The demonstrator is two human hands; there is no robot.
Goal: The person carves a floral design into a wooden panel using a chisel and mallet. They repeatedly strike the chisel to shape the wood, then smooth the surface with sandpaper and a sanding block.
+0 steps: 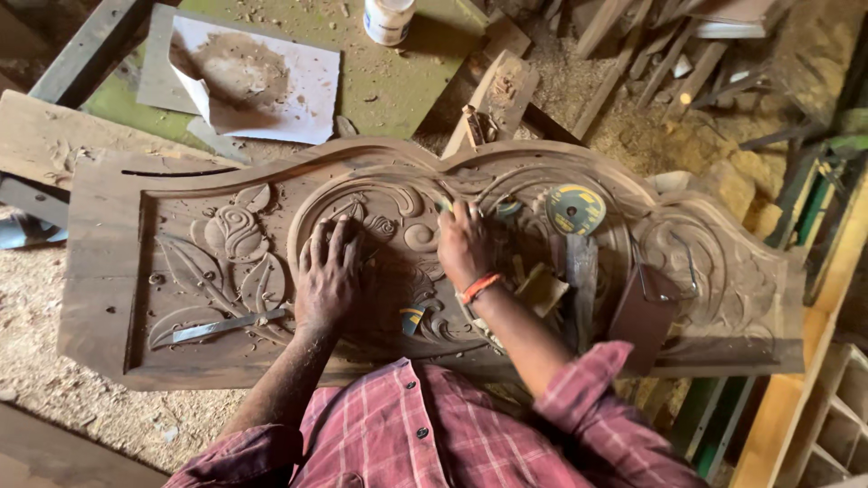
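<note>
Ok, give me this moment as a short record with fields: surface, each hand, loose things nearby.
surface: carved wooden panel with flower and scroll relief, lying flat among sawdust
left hand: palm down, pressing flat on the carving
right hand: on the central scroll, fingers curled; any tool in it cannot be made out
wrist: orange band on the right
on panel: metal chisel at left, round abrasive disc at right
beyond panel: white jar, sheet of paper
</note>
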